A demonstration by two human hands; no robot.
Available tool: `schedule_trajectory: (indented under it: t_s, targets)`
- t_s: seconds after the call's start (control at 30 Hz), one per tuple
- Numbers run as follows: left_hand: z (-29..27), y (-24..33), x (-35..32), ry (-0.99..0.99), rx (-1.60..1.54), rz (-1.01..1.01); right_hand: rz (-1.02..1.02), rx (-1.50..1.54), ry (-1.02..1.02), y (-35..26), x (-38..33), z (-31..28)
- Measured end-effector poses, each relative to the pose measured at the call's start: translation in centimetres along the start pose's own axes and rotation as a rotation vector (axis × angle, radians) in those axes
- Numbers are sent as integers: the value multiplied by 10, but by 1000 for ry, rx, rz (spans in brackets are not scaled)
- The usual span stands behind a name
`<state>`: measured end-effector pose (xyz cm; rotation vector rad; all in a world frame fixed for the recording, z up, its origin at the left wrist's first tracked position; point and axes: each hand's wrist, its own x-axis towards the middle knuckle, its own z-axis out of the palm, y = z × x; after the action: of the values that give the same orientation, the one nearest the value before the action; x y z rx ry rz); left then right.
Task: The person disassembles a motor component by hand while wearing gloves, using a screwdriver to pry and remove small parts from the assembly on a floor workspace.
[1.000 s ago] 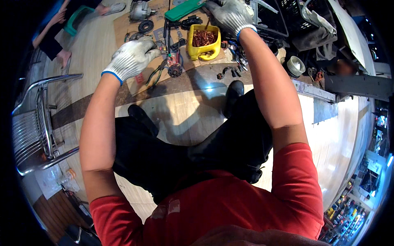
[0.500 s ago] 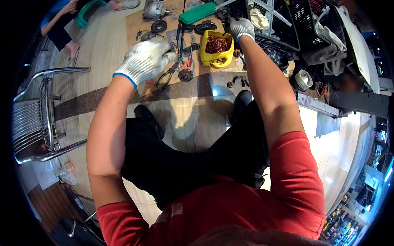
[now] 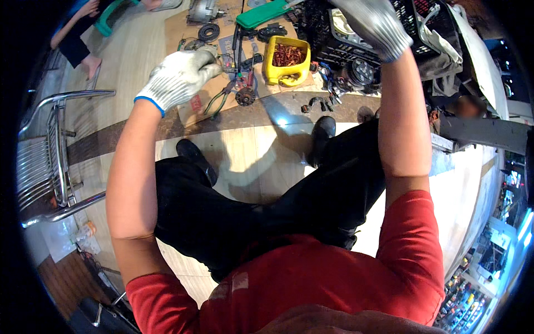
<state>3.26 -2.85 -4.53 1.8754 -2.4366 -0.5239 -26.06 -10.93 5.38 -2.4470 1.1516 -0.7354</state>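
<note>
My left hand [image 3: 181,78], in a white knit glove with a blue cuff edge, hovers over the left side of the cardboard work area. Its fingers are curled together, and whatever they may hold is hidden. Close by lie pliers [image 3: 219,100] with dark green handles and a round dark motor part [image 3: 245,96]. Up at the right, my gloved right hand [image 3: 374,26] is raised over a black plastic crate [image 3: 334,51]; its fingers are smeared by motion and partly lost at the top edge. Between both hands stands a yellow cut-open jug [image 3: 297,75] filled with copper-coloured scraps [image 3: 288,54].
A green flat case [image 3: 261,15], a metal motor housing [image 3: 203,11] and a black ring [image 3: 208,32] lie farther back. A chrome-framed chair [image 3: 64,150] stands at left. Another person's bare foot [image 3: 92,64] shows at far left. A grey beam [image 3: 489,133] juts in from the right.
My right hand has lifted and swung right, away from beside the crate. My left hand stays curled over the cardboard and has shifted slightly left as the view moved.
</note>
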Motion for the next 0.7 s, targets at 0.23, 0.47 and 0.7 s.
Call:
schedule_trajectory:
  t_s: [0.23,0.47,0.7]
  targets:
    - [-4,-33,-12,36,-19,-123,203,18,-26,50,-42,-5]
    - [3,-22,-4,76,80,-45,318,-284,-326,123,-59,1]
    - [12,-24,7,37,131,13,108,-172,-148,105,-51,5]
